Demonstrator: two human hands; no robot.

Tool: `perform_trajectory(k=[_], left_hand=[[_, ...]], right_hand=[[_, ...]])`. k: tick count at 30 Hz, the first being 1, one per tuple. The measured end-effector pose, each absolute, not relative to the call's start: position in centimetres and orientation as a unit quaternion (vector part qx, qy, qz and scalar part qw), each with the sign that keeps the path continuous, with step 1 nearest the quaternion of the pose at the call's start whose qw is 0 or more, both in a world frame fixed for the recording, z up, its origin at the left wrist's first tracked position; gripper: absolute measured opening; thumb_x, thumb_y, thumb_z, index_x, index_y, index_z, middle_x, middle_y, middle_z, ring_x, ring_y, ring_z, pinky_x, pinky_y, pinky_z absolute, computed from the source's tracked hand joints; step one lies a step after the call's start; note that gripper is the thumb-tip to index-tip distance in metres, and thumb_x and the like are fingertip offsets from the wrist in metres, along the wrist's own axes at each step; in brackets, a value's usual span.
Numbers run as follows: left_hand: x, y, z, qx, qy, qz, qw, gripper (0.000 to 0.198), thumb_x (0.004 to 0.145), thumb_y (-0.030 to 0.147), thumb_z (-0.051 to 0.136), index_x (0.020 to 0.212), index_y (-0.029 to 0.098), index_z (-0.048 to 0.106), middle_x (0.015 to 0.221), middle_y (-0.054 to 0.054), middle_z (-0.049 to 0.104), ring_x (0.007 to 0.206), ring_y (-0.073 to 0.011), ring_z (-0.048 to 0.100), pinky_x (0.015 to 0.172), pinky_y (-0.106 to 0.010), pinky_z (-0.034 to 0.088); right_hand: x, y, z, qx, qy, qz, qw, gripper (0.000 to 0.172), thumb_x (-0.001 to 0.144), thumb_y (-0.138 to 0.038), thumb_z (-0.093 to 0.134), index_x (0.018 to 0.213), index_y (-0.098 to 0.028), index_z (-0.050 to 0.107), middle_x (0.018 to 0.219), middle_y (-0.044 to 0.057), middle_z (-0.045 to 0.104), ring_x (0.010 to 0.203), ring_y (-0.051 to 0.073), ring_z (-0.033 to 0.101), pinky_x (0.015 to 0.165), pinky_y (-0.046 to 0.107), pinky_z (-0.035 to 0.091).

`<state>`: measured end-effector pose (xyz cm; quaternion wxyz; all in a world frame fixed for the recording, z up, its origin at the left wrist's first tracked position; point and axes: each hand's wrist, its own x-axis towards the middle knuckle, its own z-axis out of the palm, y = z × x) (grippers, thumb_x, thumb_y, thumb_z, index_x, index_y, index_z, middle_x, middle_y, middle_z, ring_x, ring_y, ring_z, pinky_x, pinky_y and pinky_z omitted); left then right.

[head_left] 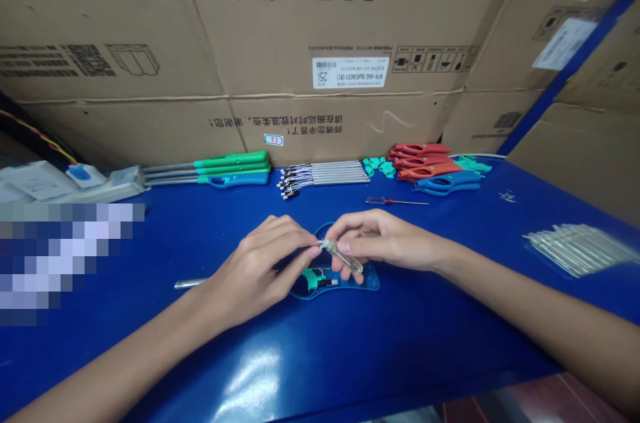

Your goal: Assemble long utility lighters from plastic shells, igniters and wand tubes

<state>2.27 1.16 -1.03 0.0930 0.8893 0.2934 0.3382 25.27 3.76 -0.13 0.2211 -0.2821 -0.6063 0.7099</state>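
My right hand (367, 239) holds a clear fuel tube (350, 259) between thumb and fingers, its valve end pointing to the left. My left hand (280, 256) is pinched at that valve end; the small part between its fingertips is too small to name. Beneath both hands lies an open blue lighter shell half (371, 278) on the table. Inside it are a green trigger (313, 278) and a black igniter piece with a white tip (330, 283). A metal lighter barrel (189, 283) pokes out left of the shell, partly hidden by my left hand.
Behind my hands are assembled lighters (235, 169), metal barrels with wires (330, 173), green triggers (380, 166), red and blue shells (430, 166) and a screwdriver (397, 201). Several clear tubes (583, 246) lie right. A power strip (95, 186) sits left; cardboard (280, 29) walls the back.
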Motion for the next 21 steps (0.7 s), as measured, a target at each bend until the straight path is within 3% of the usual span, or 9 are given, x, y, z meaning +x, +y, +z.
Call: perform_trajectory(k=[10,21], left_hand=[[2.34,0.86,-0.75,0.89,0.29,0.34,0.095,0.01,0.093,0.014,0.057,0.094,0.017,0.066,0.085,-0.003,0.071,0.079,-0.0154,0.062,0.078,-0.032,0.045],[2.41,0.87,-0.65,0.891,0.277,0.349,0.083,0.008,0.091,0.011,0.059,0.092,0.016,0.066,0.085,-0.003,0.071,0.079,-0.0157,0.063,0.08,-0.032,0.046]], right_hand=[[25.35,3.65,0.02,-0.278,-0.638,0.688,0.207,0.033,0.087,-0.041,0.069,0.101,-0.012,0.065,0.084,0.003,0.067,0.06,0.009,0.065,0.058,0.024,0.054],[25.13,3.62,-0.06,-0.26,-0.669,0.663,0.213,0.036,0.087,-0.046,0.067,0.101,-0.012,0.065,0.09,0.005,0.066,0.073,0.011,0.063,0.065,0.026,0.055]])
